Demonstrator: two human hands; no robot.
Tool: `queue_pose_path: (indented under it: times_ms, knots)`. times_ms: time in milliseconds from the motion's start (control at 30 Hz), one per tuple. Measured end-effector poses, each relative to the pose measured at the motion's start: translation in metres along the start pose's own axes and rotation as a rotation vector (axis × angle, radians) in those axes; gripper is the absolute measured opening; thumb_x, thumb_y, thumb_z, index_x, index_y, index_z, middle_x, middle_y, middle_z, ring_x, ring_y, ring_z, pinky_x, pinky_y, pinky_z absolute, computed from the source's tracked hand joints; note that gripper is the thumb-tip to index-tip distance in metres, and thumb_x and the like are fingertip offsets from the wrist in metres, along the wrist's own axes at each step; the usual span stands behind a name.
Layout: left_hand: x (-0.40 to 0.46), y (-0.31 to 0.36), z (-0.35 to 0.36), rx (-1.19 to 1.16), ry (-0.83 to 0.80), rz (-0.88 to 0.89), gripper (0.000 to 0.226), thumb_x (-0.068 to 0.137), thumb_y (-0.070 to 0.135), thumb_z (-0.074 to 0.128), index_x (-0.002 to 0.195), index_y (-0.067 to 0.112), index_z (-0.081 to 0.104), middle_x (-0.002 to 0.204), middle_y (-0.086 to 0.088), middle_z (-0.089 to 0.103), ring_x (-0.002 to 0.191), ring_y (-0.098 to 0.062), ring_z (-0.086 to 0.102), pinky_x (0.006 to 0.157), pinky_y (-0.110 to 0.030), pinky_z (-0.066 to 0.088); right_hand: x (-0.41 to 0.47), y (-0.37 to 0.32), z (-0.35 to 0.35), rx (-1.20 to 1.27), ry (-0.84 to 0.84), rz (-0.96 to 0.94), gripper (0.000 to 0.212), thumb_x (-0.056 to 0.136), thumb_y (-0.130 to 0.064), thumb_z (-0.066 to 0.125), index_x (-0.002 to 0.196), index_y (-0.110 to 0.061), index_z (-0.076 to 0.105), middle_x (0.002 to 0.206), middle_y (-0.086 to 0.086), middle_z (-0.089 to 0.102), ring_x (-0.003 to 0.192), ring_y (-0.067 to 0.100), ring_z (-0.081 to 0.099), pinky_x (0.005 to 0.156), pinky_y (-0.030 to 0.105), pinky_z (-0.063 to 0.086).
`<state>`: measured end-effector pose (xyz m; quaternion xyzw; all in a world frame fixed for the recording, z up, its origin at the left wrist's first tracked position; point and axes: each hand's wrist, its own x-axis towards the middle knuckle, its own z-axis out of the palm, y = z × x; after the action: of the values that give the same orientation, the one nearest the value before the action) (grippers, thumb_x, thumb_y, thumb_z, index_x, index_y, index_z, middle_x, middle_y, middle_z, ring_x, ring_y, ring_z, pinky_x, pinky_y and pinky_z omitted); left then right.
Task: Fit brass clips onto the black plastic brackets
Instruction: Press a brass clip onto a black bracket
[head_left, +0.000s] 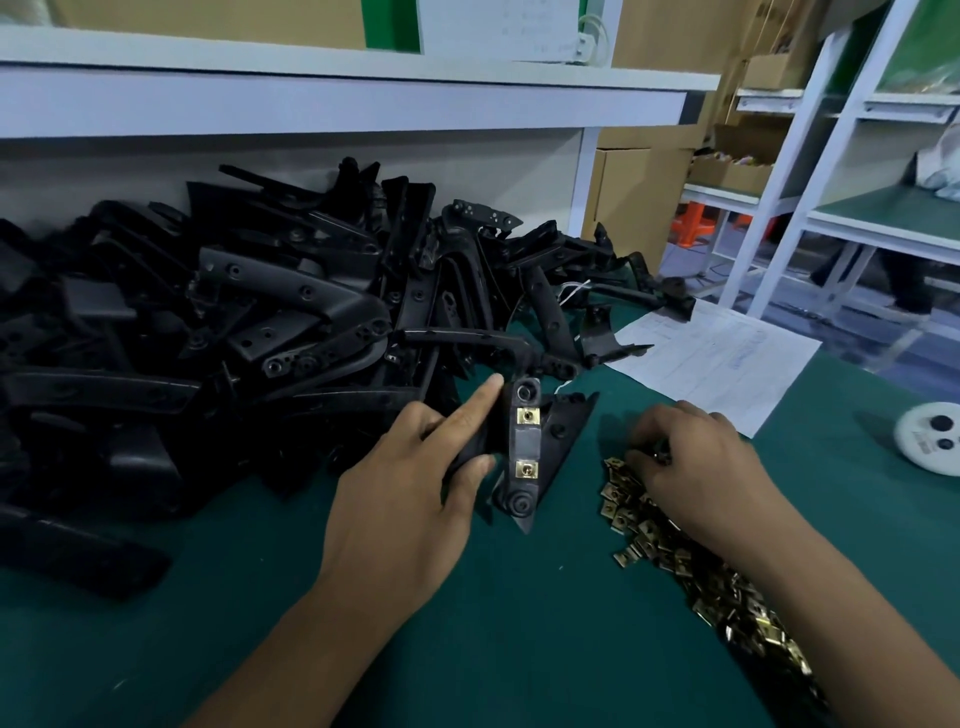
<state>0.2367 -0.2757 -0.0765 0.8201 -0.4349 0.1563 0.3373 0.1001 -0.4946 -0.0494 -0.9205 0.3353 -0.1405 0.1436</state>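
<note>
One black bracket is held up off the green table by the left hand. It is gripped from its left side, with the thumb low and the pointing finger laid straight along the top edge. It is likely held this way so that its flat face is turned up and can be seen and reached from the right. Two brass clips are already fitted on that face: an upper clip and a lower clip, one above the other. One round hole is seen above them and one round knob below.

The right hand is laid on the far end of the heap of loose brass clips, just to the right of the bracket. Its fingers are curled down into the heap, as if one more clip is being picked. Whether a clip is really pinched cannot be told, because the fingertips are hidden. The heap is probably kept close on this side so a clip can be fetched fast. Its clips are too many to be counted.

One big pile of black brackets is spread behind the left hand, too many to count. One sheet of paper and one white round thing are seen further right
</note>
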Motion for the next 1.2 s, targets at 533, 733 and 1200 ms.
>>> queue_pose_path:
  times_ms: [533,733,1200]
  knots:
    - [0.000,-0.001,0.000,0.001,-0.021,-0.042,0.067,0.099,0.050,0.046,0.154,0.066,0.011,0.097,0.020,0.040,0.080,-0.005,0.050,0.056,-0.016,0.040,-0.002,-0.016,0.000,0.753,0.125,-0.154,0.022,0.095,-0.010,0.071,0.094,-0.032,0.075,0.089,-0.010,0.071,0.087,0.007,0.066,0.077,0.011,0.047]
    - [0.000,0.000,-0.001,0.041,0.028,-0.105,0.067,0.103,0.048,0.044,0.158,0.059,0.007,0.100,0.018,0.040,0.069,-0.004,0.046,0.056,-0.023,0.043,-0.010,-0.031,-0.003,1.230,-0.076,-0.149,0.011,0.092,-0.003,0.073,0.103,-0.005,0.073,0.096,0.016,0.078,0.091,0.033,0.078,0.089,0.036,0.062]
    - [0.001,0.000,-0.003,-0.083,0.030,-0.123,0.069,0.100,0.048,0.035,0.158,0.058,0.001,0.110,0.015,0.045,0.080,-0.005,0.051,0.064,-0.031,0.050,-0.024,-0.057,0.022,1.454,-0.329,-0.226,0.017,0.097,-0.019,0.062,0.103,-0.005,0.069,0.102,0.026,0.077,0.091,0.040,0.077,0.083,0.040,0.063]
